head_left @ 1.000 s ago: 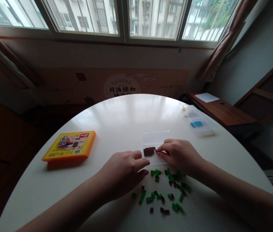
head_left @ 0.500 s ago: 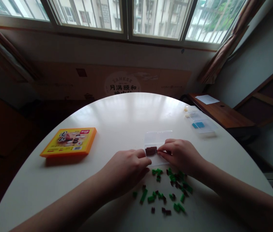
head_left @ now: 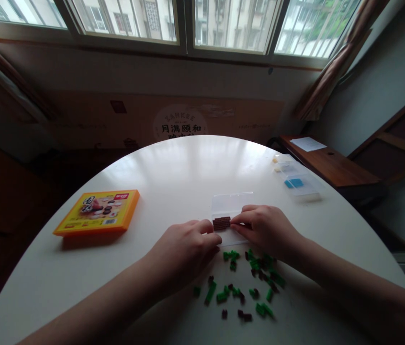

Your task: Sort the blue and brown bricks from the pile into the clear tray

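A small clear plastic box (head_left: 232, 202) lies with its lid folded back on the white table. Inside its left part sits a neat block of brown toy bricks (head_left: 221, 223). My left hand (head_left: 186, 245) is closed at the box's left edge, thumb and fingers around the near-left corner. My right hand (head_left: 269, 226) reaches over the right side, its thumb and forefinger pinched at the right end of the brown block. Loose green and brown bricks (head_left: 260, 263) lie scattered just in front of the box, below both hands.
An orange-and-yellow board game box (head_left: 98, 211) lies at the left of the round white table (head_left: 174, 177). Clear plastic cases (head_left: 301, 189) with blue and pale yellow pieces stand at the right. Beyond the right edge is a wooden desk (head_left: 342, 165) with a paper on it.
The view has shifted slightly, moving everything a little left and up. Both hands keep almost the same pose at the box and the brown bricks.
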A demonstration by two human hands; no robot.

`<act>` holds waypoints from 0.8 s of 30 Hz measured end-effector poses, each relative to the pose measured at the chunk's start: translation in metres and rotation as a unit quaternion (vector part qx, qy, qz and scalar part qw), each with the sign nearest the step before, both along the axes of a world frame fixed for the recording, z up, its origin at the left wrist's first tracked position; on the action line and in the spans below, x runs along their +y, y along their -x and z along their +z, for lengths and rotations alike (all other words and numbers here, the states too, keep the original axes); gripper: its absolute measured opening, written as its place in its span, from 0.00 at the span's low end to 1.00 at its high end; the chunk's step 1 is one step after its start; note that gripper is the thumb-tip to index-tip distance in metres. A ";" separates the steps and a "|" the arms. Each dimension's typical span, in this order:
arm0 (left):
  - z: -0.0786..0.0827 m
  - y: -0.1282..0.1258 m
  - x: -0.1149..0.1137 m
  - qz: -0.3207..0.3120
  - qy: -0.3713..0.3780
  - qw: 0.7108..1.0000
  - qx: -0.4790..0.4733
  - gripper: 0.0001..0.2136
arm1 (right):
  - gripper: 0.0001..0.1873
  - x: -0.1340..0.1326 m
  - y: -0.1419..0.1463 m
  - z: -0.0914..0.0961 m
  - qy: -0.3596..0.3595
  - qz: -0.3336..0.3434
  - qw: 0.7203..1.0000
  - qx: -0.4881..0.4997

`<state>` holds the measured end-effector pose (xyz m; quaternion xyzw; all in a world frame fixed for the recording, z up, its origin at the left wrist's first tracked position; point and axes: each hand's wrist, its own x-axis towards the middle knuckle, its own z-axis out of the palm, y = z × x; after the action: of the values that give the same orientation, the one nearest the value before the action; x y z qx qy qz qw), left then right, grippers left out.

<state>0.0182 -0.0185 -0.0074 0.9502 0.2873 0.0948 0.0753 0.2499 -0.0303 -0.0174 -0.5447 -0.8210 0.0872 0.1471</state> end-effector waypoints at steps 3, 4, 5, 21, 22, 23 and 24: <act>0.000 0.000 0.001 0.001 -0.003 1.000 0.006 0.08 | 0.08 0.000 0.001 0.001 0.001 -0.005 1.000 0.002; 0.000 0.000 0.001 0.000 -0.003 1.000 0.005 0.08 | 0.08 0.000 0.001 0.001 0.001 -0.006 1.000 0.004; 0.000 0.000 0.001 -0.001 -0.003 1.000 0.003 0.08 | 0.08 0.000 0.002 0.001 0.001 -0.006 1.000 0.005; 0.001 0.002 0.000 0.024 -0.006 1.000 0.006 0.08 | 0.08 -0.002 -0.003 0.003 -0.018 0.009 1.000 0.024; 0.001 0.002 0.000 0.026 -0.006 1.000 0.009 0.08 | 0.08 -0.002 -0.005 0.003 -0.023 0.011 0.999 0.026; 0.001 0.002 0.000 0.027 -0.006 1.000 0.012 0.07 | 0.08 -0.002 -0.006 0.004 -0.026 0.014 0.999 0.026; 0.001 0.002 0.000 0.030 -0.006 0.999 0.017 0.07 | 0.09 -0.002 -0.007 0.005 -0.027 0.016 0.999 0.027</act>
<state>0.0158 -0.0187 -0.0065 0.9432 0.3159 0.0826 0.0617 0.2573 -0.0326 -0.0128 -0.5249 -0.8274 0.0814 0.1826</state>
